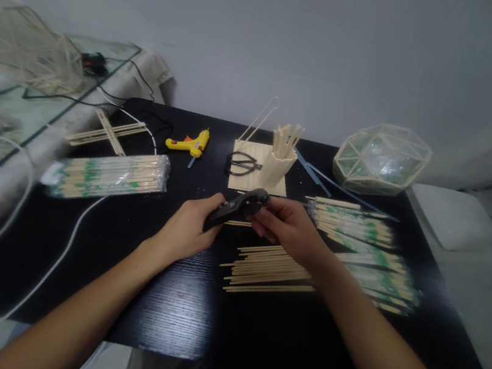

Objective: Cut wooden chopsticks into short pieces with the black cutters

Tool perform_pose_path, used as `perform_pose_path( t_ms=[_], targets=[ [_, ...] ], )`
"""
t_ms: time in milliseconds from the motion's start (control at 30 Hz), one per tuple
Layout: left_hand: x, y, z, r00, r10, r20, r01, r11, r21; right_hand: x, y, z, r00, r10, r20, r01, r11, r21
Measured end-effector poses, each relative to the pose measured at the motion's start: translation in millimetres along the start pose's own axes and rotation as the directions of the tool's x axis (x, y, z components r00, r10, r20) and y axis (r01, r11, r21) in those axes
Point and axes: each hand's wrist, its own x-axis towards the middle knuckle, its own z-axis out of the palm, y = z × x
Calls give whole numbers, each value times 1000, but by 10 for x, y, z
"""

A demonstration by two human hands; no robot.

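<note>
Above the middle of the dark table, my left hand (pixel 196 223) is closed around the grip of a black hand tool (pixel 237 208) with a rounded, hooked head. It looks like a cutter, but its exact kind is unclear. My right hand (pixel 288 225) is at the tool's head, fingers pinched together. Whether those fingers hold the head or a small piece is hidden. Just beyond the hands, black-handled scissors (pixel 243 164) lie on a light wooden board (pixel 253 182). Beside them stands a wooden holder (pixel 274 170) full of thin sticks (pixel 286 140).
Loose sticks (pixel 261 270) and opened stick packs (pixel 376 272) lie right; a wrapped pack (pixel 113 176) lies left. A yellow glue gun (pixel 190 142) rests behind. A faceted stick frame (pixel 382 158) stands back right. A white cable (pixel 71 238) loops along the left.
</note>
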Motion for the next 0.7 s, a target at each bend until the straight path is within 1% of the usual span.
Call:
perform_pose_path(
  t_ms=[333,433,500,567,600,633,700],
  targets=[
    [-6,-12,-2,1000,-24,15,24,1000,20,16,-38,2,999,-35,-25,32,995,-89],
    [0,-18,4,999,-35,15,34,999,32,10,-33,20,996,-59,-61,47,983,-177],
    [6,-24,13,999,-47,9,47,998,44,0,-8,32,983,-125,-133,89,965,-246],
    [13,-33,25,998,-57,4,57,997,58,-12,21,38,949,-231,-214,157,936,-314],
    [15,-38,32,998,-59,6,59,996,66,-18,32,36,929,-288,-234,192,913,-360],
    [16,-43,39,998,-59,12,58,996,72,-24,35,31,912,-343,-228,227,881,-416],
    [15,-51,51,998,-52,33,50,996,80,-33,19,13,893,-427,-145,290,790,-540]
  ],
)
